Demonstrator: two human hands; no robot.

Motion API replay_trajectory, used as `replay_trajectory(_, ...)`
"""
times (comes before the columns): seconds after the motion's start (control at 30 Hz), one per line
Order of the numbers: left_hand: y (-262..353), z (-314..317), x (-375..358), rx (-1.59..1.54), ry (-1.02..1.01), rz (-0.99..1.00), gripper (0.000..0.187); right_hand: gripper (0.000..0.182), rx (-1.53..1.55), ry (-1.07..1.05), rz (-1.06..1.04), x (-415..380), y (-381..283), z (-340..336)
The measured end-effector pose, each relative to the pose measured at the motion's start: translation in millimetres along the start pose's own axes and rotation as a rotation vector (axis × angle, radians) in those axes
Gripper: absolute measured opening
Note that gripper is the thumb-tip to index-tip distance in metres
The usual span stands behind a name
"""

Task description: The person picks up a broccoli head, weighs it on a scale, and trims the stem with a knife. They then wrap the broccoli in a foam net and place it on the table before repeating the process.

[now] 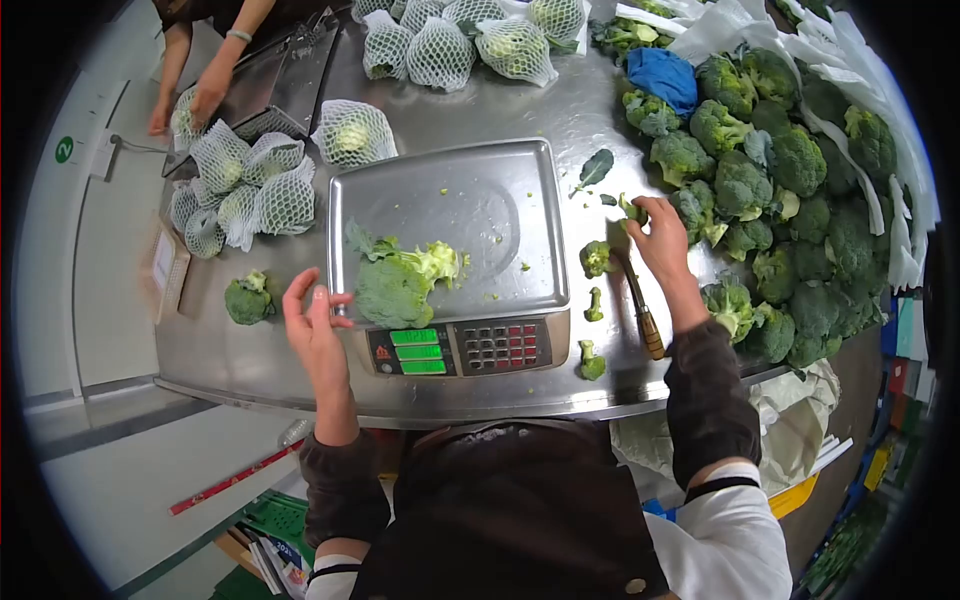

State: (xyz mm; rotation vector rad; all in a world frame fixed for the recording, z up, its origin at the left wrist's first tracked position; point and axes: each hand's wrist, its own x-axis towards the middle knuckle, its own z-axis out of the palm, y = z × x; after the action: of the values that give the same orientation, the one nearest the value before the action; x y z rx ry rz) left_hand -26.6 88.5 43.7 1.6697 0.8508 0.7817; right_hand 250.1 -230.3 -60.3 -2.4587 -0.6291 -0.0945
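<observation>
A head of broccoli (392, 290) lies on its side on the steel pan (430, 180) of a digital scale, its cut pale stem pointing right. My left hand (320, 330) is open beside it at the pan's left edge, fingers apart. Right of the scale, my right hand (664, 248) pinches a small broccoli floret (630, 209) just above the table. Below that hand lies a knife with a wooden handle (650, 332), its dark blade partly hidden. Small broccoli pieces (595, 258) and a loose leaf (596, 168) lie beside the scale.
A large pile of broccoli (790, 200) with a blue cloth (662, 80) fills the right side. Net-wrapped heads (240, 180) stand left and at the back. One bare head (249, 298) sits at left. Another person's hands (212, 88) work at upper left.
</observation>
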Motion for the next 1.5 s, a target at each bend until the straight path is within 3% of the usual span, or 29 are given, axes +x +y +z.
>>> replay_trajectory(0.03,3.8,-0.6,-2.7,0.006,0.001,-0.005,0.033,0.034,0.124,-0.007,0.066,-12.8,-8.6,-7.3)
replay_trajectory(0.1,11.5,1.2,-10.8,-0.016,0.015,0.169,0.029,0.035,0.454,0.083,0.169,-44.6,-38.3,-24.0)
replay_trajectory(0.17,27.5,10.1,-34.5,-0.046,-0.220,0.107,0.028,0.032,0.656,0.059,0.243,-76.1,-73.3,-39.1)
replay_trajectory(0.23,22.2,32.7,-59.3,-0.110,-0.663,0.143,0.031,0.033,0.819,0.052,0.173,-105.1,-107.9,-39.7)
replay_trajectory(0.3,22.5,69.0,-98.7,-0.247,-0.803,-0.129,0.037,0.034,0.762,0.039,0.050,-125.5,-140.2,-38.8)
replay_trajectory(0.37,6.7,91.7,-125.6,-0.499,-0.831,-0.311,0.045,0.036,0.635,0.047,-0.048,-139.3,-163.0,-38.0)
replay_trajectory(0.43,5.3,91.3,-127.1,-0.514,-0.840,-0.376,0.045,0.040,0.592,0.063,-0.067,-151.2,-166.3,-39.1)
replay_trajectory(0.5,4.7,90.3,-121.9,-0.517,-0.843,-0.448,0.042,0.044,0.714,-0.109,-0.011,-156.1,-167.6,-52.2)
replay_trajectory(0.57,2.3,87.1,-116.3,-0.526,-0.894,-0.501,0.038,0.046,0.836,-0.122,-0.003,-165.3,-153.5,-44.7)
replay_trajectory(0.6,-0.2,84.7,-114.5,-0.529,-0.913,-0.501,0.038,0.044,1.055,-0.118,0.202,-169.0,-150.2,-44.5)
replay_trajectory(0.63,-3.3,82.7,-113.9,-0.617,-0.964,-0.631,0.037,0.042,1.267,-0.106,0.411,-172.6,-146.4,-46.8)
replay_trajectory(0.67,-5.3,82.4,-115.6,-0.704,-1.014,-0.767,0.037,0.041,1.245,-0.100,0.414,-172.8,-145.0,-48.8)
replay_trajectory(0.77,-5.8,83.7,-122.8,-0.636,-1.129,-0.782,0.039,0.025,0.964,-0.093,0.319,-173.1,-140.4,-44.4)
replay_trajectory(0.8,-2.5,84.7,-125.7,-0.612,-1.125,-0.776,0.039,0.012,0.962,-0.052,0.298,-172.5,-143.8,-43.4)
replay_trajectory(0.9,-6.0,81.3,-125.3,-0.583,-1.150,-0.807,0.039,0.008,0.876,-0.074,0.233,-175.7,-144.1,-49.5)
replay_trajectory(0.97,-9.0,78.4,-125.6,-0.549,-1.145,-0.811,0.039,0.009,0.985,-0.119,0.312,-183.1,-140.2,-50.5)
replay_trajectory(1.03,-17.2,72.6,-121.6,-0.521,-1.223,-0.824,0.037,0.015,1.574,-0.308,0.642,-193.2,-125.8,-55.5)
replay_trajectory(1.1,-17.0,68.7,-117.5,-0.567,-1.226,-0.896,0.036,0.020,1.480,-0.270,0.671,-194.8,-107.6,-63.2)
replay_trajectory(1.17,-16.5,62.7,-115.5,-0.631,-1.197,-0.966,0.037,0.020,1.130,0.036,0.705,-195.2,-73.7,-64.3)
replay_trajectory(1.2,-21.8,62.0,-115.3,-0.645,-1.173,-0.964,0.036,0.020,1.131,0.035,0.711,-194.3,-68.1,-66.3)
replay_trajectory(1.23,-22.2,63.9,-115.4,-0.644,-1.174,-0.965,0.036,0.028,0.556,0.133,0.481,-190.6,-65.4,-70.6)
replay_trajectory(1.3,-22.8,70.1,-116.4,-0.543,-1.069,-0.970,0.041,0.040,-0.016,0.212,0.234,-188.0,-71.0,-76.8)
replay_trajectory(1.37,-27.2,73.9,-119.1,-0.522,-1.112,-0.917,0.043,0.059,0.650,-0.041,0.387,-189.9,-98.8,-74.7)
replay_trajectory(1.43,-21.9,83.0,-127.7,-0.515,-1.006,-0.967,0.039,0.059,0.567,-0.196,0.118,-190.8,-129.7,-65.2)
replay_trajectory(1.5,-17.1,88.1,-134.7,-0.553,-0.914,-0.931,0.040,0.057,0.595,-0.199,-0.087,-187.4,-150.7,-42.6)
